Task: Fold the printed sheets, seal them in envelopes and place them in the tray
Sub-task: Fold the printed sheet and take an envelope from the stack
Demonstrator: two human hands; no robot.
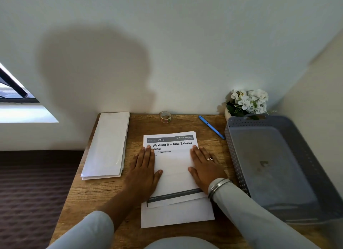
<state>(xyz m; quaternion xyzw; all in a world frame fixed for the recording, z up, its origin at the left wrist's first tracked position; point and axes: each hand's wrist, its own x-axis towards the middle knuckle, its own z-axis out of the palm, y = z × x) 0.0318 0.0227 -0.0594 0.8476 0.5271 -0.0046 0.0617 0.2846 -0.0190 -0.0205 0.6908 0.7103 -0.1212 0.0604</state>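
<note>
a: printed sheets?
b: stacked mid table, between the envelopes at left and the grey tray at right.
a: grips?
b: left grip and right grip both spread flat, fingers straight, palms pressing the top sheet near its side edges.

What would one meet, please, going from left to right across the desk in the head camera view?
Across the desk: stack of white envelopes → left hand → right hand → grey perforated tray.
</note>
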